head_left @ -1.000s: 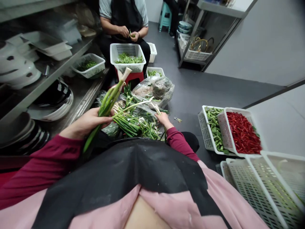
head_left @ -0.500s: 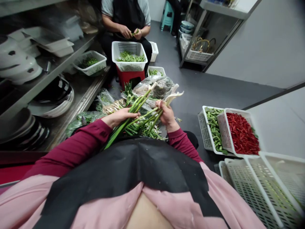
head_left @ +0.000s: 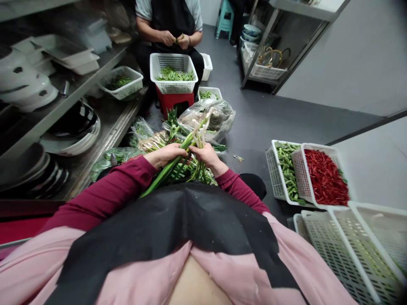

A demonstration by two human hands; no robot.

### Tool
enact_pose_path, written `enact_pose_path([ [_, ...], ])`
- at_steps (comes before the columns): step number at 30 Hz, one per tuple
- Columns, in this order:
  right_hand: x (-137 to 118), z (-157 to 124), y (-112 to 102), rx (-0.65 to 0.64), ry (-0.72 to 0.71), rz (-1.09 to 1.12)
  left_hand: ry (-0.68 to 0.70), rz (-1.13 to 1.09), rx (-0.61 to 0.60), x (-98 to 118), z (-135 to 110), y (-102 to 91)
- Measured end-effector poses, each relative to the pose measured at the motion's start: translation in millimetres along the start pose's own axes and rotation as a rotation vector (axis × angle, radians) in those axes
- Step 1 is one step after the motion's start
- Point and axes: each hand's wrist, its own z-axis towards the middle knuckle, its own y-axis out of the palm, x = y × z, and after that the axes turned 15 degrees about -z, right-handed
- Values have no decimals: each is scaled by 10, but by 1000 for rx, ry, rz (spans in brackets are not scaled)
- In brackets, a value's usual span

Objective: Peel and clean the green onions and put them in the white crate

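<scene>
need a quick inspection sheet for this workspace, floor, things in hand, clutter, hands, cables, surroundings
surface: grey floor; a few scraps lie on it
things in hand: long green stalks and pale-ended stalks
clutter: clear plastic bag and loose greens heaped ahead
hands: left hand gripping the green stalks; right hand gripping the pale-ended stalks
cables: nothing certain; looped items under the far bench are unclear
surroundings: seated co-worker ahead; red chillies in a basket at right; white trays on left shelving

Grey floor [head_left: 251,118], pale wall [head_left: 337,63], metal shelves [head_left: 83,86], turquoise stool [head_left: 224,22]
</scene>
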Motion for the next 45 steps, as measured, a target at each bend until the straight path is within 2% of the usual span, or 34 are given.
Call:
enact_pose_path([
  [7,180,8,-265,-81,-107,-311,33,233,94,15,-96,3],
  [10,194,-5,-269,-129,-123,-292,28,296,106,20,-108,1],
  [14,200,-19,-281,-176,-67,-243,22,255,117,14,-87,-49],
  [18,234,-35,-309,-237,-20,-227,71,215,54,35,-33,-174],
  [20,238,-44,-305,-270,-25,-208,134,246,72,84,12,-254],
  [23,225,-45,-281,-257,-28,-118,260,395,186,200,54,-352],
  [28,252,4,-293,-52,29,3,589,651,396,326,-152,-321],
  [30,276,25,-315,17,63,23,644,769,412,293,-296,-282],
  [33,277,36,-322,57,82,38,537,920,235,154,-423,-260],
  [36,232,31,-272,48,49,59,460,963,117,-18,-385,-244],
  [40,170,19,-180,64,22,141,430,829,102,-165,-240,-160],
  [42,149,2,-175,54,74,174,361,737,111,-175,-202,-138],
  [45,117,-48,-293,-134,232,152,273,665,104,-72,-219,-225],
])
